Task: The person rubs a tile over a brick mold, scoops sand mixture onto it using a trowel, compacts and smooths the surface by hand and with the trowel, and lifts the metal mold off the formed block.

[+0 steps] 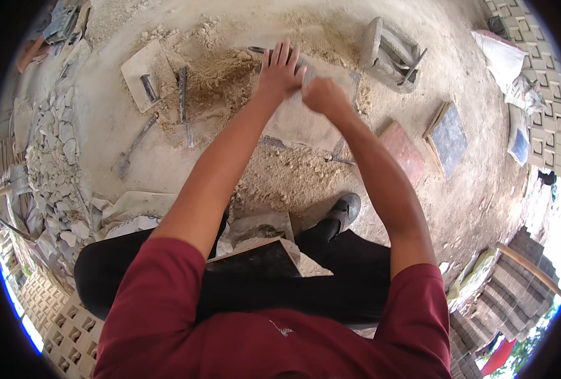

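My left hand (282,71) lies flat with its fingers stretched out, over the far part of a flat, dusty square slab (302,124) on the ground. A dark, rounded end of a tool or bar (256,49) shows just beyond its fingertips; the rest is hidden under the hand. Close beside it, my right hand (326,96) is closed in a fist over the same slab. Whatever it grips, if anything, cannot be made out. Loose sandy material (287,180) lies along the slab's near edge.
On the left lie a pale board (143,74), a dark metal bar (183,98) and a small trowel-like tool (132,150). A grey block-shaped mould (389,55) stands far right. Reddish (402,150) and blue-grey tiles (448,139) lie nearer. Rubble (54,148) lines the left.
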A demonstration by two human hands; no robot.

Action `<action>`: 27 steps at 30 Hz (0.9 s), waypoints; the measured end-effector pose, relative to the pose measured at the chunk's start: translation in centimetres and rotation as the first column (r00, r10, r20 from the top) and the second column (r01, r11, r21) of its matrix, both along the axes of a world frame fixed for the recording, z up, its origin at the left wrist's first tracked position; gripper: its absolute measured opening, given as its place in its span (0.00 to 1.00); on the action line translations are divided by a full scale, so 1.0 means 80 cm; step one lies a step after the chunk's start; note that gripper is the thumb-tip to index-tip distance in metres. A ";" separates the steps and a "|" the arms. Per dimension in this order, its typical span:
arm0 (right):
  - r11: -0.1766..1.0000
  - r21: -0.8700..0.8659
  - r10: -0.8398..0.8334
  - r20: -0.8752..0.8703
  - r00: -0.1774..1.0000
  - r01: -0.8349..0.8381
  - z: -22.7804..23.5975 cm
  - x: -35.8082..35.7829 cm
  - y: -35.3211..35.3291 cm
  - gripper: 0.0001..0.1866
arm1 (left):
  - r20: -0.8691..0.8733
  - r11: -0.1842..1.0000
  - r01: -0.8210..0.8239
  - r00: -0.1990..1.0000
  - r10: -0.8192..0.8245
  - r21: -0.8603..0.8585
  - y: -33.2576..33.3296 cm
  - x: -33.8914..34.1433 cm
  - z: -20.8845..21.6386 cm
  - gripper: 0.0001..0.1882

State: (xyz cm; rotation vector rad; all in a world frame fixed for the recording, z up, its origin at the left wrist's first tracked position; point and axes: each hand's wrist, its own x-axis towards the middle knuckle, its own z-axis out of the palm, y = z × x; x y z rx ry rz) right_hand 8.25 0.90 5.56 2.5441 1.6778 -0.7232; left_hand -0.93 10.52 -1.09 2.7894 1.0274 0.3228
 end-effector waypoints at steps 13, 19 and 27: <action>0.963 -0.267 -0.028 -0.206 0.978 -0.029 0.039 -0.055 -0.143 0.18 | -0.032 0.988 -0.110 0.994 0.107 -0.106 -0.175 -0.070 0.001 0.35; 0.989 -0.132 -0.072 0.020 0.997 0.074 0.057 0.083 -0.024 0.23 | -0.016 0.993 -0.111 0.994 0.111 0.028 -0.045 0.088 0.012 0.35; 0.994 -0.060 -0.093 -0.014 0.996 0.092 0.001 0.006 -0.187 0.24 | 0.142 0.997 0.021 0.990 -0.010 -0.073 -0.184 0.005 -0.004 0.34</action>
